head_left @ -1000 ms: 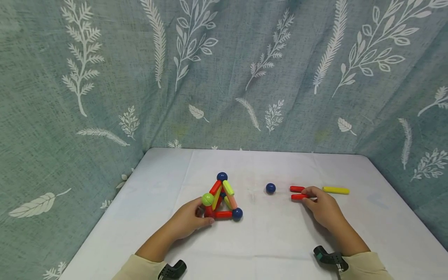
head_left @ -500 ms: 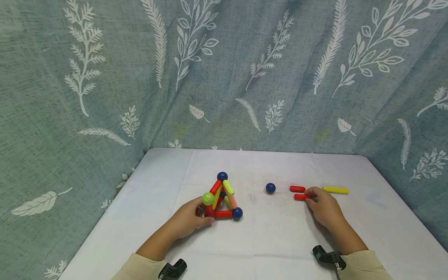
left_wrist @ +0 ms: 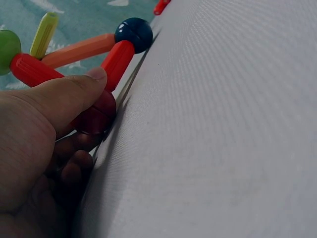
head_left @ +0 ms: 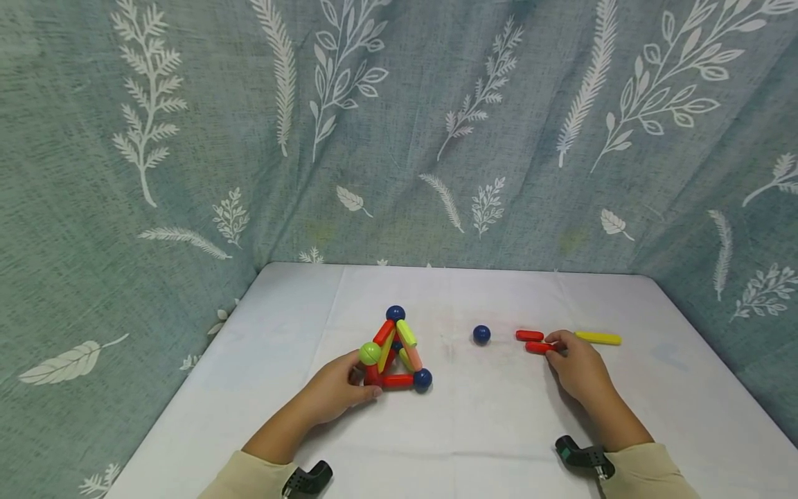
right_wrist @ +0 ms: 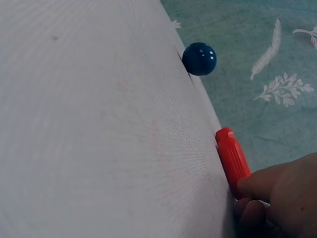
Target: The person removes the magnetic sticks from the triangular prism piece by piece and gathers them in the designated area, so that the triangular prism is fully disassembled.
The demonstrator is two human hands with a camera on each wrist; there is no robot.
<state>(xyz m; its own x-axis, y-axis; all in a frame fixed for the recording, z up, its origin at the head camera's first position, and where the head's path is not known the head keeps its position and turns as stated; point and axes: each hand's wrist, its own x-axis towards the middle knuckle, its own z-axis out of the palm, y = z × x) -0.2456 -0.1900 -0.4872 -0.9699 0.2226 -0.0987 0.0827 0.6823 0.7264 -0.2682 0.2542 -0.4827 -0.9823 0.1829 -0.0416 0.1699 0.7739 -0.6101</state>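
Note:
On the left of the table stands a frame of coloured rods and balls, with red rods (head_left: 397, 381), a green ball (head_left: 370, 353) and blue balls (head_left: 395, 314) at its corners. My left hand (head_left: 337, 391) grips its lower left corner, thumb and fingers round the dark red ball (left_wrist: 101, 114). At the right, my right hand (head_left: 576, 364) pinches the right end of a short red rod (head_left: 537, 347) lying close over the cloth. A second red rod (head_left: 529, 335) lies parallel just behind it. Fingers hide the gripped end.
A loose blue ball (head_left: 481, 335) sits between the frame and the red rods. Behind my right hand lies a yellow rod (head_left: 598, 338). A white cloth covers the table (head_left: 461, 423), and a leaf-patterned curtain (head_left: 399, 173) hangs behind it.
The near red rod has moved slightly right and back with my right hand, closer to the other red rod. My left hand and the frame have stayed in place.

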